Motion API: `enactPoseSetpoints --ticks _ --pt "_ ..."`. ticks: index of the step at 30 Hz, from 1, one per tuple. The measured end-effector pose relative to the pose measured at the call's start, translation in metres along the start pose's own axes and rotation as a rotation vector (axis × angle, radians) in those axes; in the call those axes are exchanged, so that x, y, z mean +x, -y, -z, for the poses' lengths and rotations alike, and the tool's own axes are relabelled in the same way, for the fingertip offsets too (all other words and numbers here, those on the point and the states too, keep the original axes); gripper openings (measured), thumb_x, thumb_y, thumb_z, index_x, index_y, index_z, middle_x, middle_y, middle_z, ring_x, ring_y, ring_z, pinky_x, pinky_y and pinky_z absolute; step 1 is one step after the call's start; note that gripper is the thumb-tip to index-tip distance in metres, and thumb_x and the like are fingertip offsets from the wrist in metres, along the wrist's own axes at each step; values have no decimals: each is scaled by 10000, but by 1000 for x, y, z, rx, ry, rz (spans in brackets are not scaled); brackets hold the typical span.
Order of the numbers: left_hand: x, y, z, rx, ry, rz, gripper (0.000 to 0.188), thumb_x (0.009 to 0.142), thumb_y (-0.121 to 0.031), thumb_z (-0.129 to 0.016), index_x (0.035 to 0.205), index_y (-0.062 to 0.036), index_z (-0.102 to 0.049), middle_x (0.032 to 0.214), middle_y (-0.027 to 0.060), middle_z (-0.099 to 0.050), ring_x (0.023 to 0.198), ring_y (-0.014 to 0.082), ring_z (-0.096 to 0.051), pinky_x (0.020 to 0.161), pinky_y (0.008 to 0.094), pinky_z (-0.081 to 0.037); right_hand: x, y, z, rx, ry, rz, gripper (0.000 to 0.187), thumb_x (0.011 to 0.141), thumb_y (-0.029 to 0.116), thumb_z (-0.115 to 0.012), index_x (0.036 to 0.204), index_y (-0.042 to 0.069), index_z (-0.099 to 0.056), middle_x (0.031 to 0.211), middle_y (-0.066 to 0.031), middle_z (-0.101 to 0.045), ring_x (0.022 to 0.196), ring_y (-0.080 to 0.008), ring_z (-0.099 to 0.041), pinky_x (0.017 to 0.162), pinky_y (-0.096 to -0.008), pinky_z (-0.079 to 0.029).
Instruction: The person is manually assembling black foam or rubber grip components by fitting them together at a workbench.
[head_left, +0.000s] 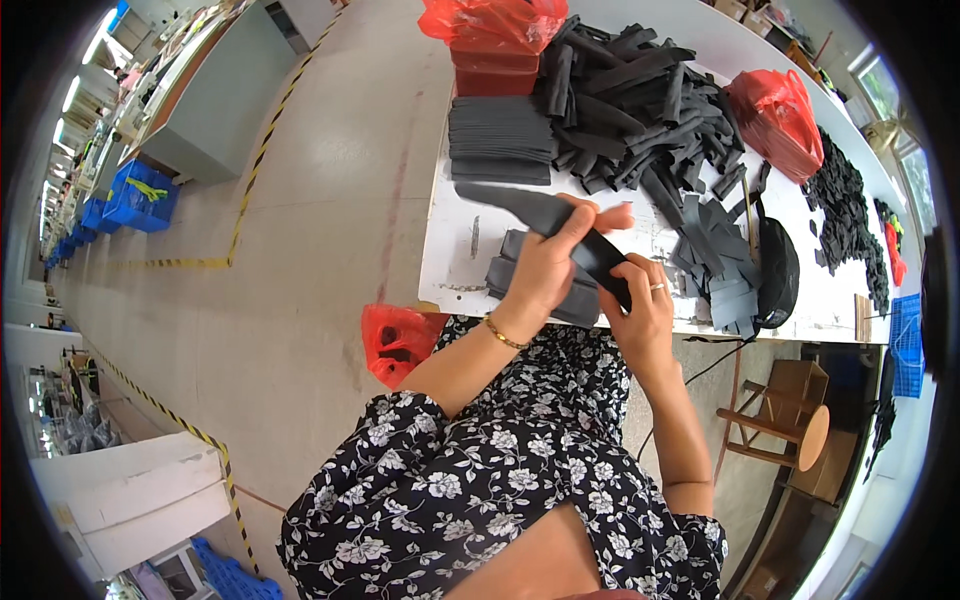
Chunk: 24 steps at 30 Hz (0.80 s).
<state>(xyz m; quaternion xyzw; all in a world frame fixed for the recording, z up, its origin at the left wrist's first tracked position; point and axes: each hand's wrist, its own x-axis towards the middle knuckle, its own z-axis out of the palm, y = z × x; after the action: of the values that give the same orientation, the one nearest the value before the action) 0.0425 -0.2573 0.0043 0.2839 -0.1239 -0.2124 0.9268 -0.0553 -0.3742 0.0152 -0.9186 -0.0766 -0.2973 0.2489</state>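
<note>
A long, soft-looking black strip [530, 207] is held slantwise over the near edge of the white table; its material is hard to tell. My left hand [548, 265] grips it near the middle, with the thumb on top and part of the fingers hidden behind it. At the strip's near right end, my right hand [643, 310] pinches it between thumb and fingers. Beneath my hands lie several folded black pieces [512, 268], partly covered. Just beyond is a neat stack of black strips [498, 140].
A big loose heap of black strips [625, 110] covers the table's far middle. Red plastic bags [775, 120] stand beyond. Flat dark pieces [722, 265] and a black rounded object [776, 270] with a cord sit to the right. A wooden stool [812, 438] stands below; a red bag [392, 345] hangs at the left corner.
</note>
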Motion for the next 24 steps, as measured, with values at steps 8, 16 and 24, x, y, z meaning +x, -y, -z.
enactPoseSetpoints --ticks 8,16,24 --pt "-3 6 4 -26 -22 58 138 971 -200 -559 984 -63 -555 1097 203 -668 1145 297 -603 977 411 -460 13 7 3 -18 77 -13 323 732 -2 -712 1009 33 -549 1017 -153 -576 899 -351 -560 762 -436 -488" --pt "-10 24 -1 -154 -84 153 112 966 -181 -570 980 -70 -577 1082 153 -664 1142 282 -606 915 364 -504 4 11 23 9 83 -85 511 705 37 -788 1127 42 -499 1119 -185 -550 852 -338 -591 740 -397 -524" --pt "0 7 -11 -53 -47 70 127 988 -198 -533 982 -73 -549 1126 192 -652 1129 268 -613 964 384 -464 0 -9 13 -39 82 -36 424 720 47 -784 1074 54 -551 1159 -159 -531 1000 -349 -580 771 -425 -521"
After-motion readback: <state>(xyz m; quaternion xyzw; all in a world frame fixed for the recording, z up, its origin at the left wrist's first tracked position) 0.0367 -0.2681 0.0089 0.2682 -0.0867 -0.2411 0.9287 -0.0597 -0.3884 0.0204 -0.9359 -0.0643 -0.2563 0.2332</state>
